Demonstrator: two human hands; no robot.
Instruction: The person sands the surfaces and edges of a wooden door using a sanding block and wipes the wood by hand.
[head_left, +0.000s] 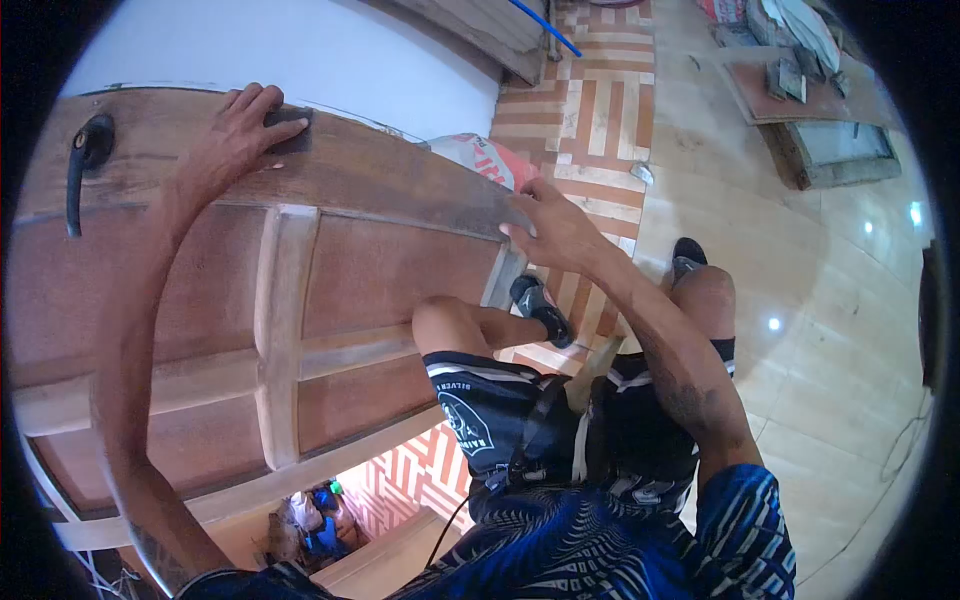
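A wooden panelled door (400, 185) lies across the left of the view, with a black handle (92, 145) near its far left corner. My left hand (240, 125) holds a small dark block (291, 130) against the door's far rail; thumb and fingers press on the block. My right hand (553, 228) grips the door's right end, thumb on the near side and fingers around the corner. Pale, rubbed-looking wood shows near that end.
A white and red sack (480, 158) sits beyond the door. At the back right, a board (755, 85) with small blocks rests above a wooden frame (845, 160). A blue rod (545, 27) is at the top. My feet stand on the tiled floor (590, 130).
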